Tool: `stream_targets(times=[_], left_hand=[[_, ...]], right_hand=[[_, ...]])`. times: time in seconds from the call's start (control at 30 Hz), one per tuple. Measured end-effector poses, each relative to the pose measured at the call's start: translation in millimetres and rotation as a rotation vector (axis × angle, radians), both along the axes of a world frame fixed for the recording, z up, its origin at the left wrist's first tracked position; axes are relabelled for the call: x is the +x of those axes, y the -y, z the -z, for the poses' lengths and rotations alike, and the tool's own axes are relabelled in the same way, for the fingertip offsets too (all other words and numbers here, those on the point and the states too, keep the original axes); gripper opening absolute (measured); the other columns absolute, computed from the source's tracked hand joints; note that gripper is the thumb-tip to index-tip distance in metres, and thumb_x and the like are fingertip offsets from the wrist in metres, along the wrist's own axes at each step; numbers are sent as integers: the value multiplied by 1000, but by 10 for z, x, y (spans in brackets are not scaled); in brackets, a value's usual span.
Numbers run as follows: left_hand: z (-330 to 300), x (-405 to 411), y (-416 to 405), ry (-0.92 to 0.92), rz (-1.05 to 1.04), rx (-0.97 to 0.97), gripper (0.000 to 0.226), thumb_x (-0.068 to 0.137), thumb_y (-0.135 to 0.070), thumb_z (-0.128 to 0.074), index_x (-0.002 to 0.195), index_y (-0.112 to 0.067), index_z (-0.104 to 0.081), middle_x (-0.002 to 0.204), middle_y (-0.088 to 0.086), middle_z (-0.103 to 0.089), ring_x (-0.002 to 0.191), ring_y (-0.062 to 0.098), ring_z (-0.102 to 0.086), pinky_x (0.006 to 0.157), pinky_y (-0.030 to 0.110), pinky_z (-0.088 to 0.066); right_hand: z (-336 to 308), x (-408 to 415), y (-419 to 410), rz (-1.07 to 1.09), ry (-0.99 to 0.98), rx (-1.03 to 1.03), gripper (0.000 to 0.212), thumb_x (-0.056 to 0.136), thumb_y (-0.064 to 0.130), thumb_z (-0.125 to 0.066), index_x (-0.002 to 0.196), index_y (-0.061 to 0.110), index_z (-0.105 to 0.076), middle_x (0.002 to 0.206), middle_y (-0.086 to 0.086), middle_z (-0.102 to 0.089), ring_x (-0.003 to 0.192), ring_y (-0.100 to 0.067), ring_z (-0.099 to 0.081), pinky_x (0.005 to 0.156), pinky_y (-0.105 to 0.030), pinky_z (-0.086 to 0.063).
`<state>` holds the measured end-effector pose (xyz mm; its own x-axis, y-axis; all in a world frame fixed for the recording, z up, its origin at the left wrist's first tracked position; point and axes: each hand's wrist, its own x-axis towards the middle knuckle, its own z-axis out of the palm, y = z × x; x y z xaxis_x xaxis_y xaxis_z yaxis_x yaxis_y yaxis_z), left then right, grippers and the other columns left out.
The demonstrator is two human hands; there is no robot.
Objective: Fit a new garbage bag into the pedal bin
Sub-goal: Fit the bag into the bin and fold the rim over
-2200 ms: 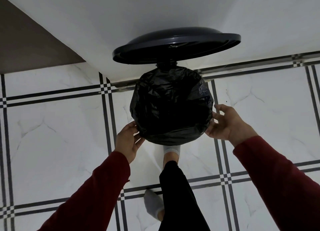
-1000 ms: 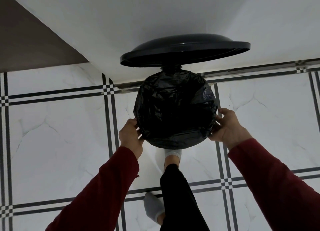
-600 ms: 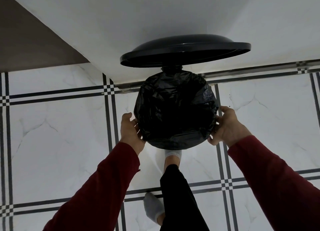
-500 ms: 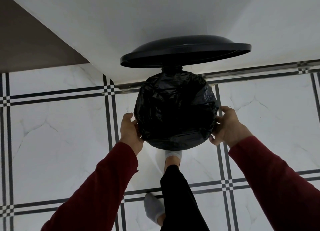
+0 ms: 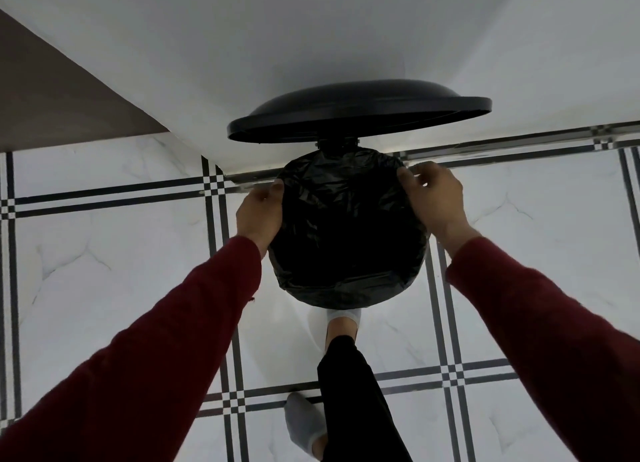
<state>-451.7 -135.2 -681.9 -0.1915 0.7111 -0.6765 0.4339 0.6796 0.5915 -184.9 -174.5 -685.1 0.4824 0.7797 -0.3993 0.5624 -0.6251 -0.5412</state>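
A round pedal bin stands on the tiled floor against the wall, its black lid (image 5: pixel 360 111) raised. A black garbage bag (image 5: pixel 346 233) lines the bin and is folded over the whole rim, hiding the bin body. My left hand (image 5: pixel 259 212) pinches the bag's edge at the far left of the rim. My right hand (image 5: pixel 433 198) pinches the bag's edge at the far right of the rim. My foot in a grey sock (image 5: pixel 343 318) is at the bin's front, where the pedal is hidden.
A white wall (image 5: pixel 311 39) rises right behind the bin. White marble floor tiles (image 5: pixel 104 271) with black line borders surround it. My other socked foot (image 5: pixel 304 423) stands nearer to me. A brown surface (image 5: pixel 52 91) shows at the upper left.
Both hands have slid along the rim from the near sides of the bin to its far sides, close to the hinge. The lid stays raised.
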Motion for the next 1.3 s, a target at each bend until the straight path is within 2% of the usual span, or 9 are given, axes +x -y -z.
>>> stream_targets(times=[0.1,0.2,0.4,0.53,0.73,0.8,0.93,1.13,1.3], left_hand=[[8,-21,-143,31,41,-54,37,101,-49,-45,94,-22,-70,97,-2,-70,97,19,-65,95,36,-51],[24,-38,-203,70,90,-60,29,104,-42,-44,92,-24,-64,108,6,-69,103,25,-65,100,42,-51],[38,-83,-254,202,-3,-120,25,100,-42,-54,96,-22,-69,117,10,-73,110,27,-69,103,46,-53],[12,-95,-266,261,-25,-162,26,103,-40,-52,95,-24,-70,107,0,-75,95,13,-70,92,34,-54],[46,-132,-288,319,-56,-192,27,103,-39,-54,107,-19,-72,113,2,-75,103,19,-72,99,37,-54],[53,-146,-267,349,-82,-189,25,103,-37,-54,105,-19,-72,113,3,-75,99,17,-72,99,36,-54],[61,-97,-210,380,-119,-177,30,106,-44,-44,95,-29,-69,81,-13,-76,70,2,-71,66,21,-52],[33,-71,-141,413,-269,-162,39,99,-53,-51,99,-22,-74,101,3,-78,100,23,-73,99,42,-55],[53,-129,-82,350,-291,-149,44,98,-55,-50,102,-18,-74,90,1,-77,92,23,-73,89,39,-58]], right_hand=[[17,157,-202,171,-359,-154,51,81,68,-59,87,18,-73,88,0,-72,89,-23,-67,84,-39,-51],[-4,217,-272,181,-633,-230,46,90,60,-60,96,17,-75,74,6,-71,71,-15,-68,71,-28,-53],[47,235,-368,193,-772,-313,35,100,50,-50,101,19,-67,79,5,-67,59,-7,-65,59,-23,-50],[87,219,-395,245,-768,-268,31,101,43,-52,100,16,-67,73,4,-66,47,-5,-63,49,-17,-47],[136,185,-399,315,-759,-245,35,92,46,-61,101,14,-71,83,1,-74,70,-15,-71,63,-27,-55],[180,184,-401,335,-708,-211,53,77,51,-70,109,9,-72,95,-6,-78,84,-25,-76,81,-38,-61],[316,192,-407,384,-677,-211,66,62,56,-73,111,12,-74,103,-10,-78,94,-30,-75,96,-48,-57],[481,216,-443,382,-579,-234,69,57,66,-72,105,17,-76,101,-6,-78,91,-28,-75,95,-47,-57],[354,199,-429,384,-563,-234,68,64,65,-66,108,14,-74,104,-7,-76,93,-28,-73,95,-46,-57]])
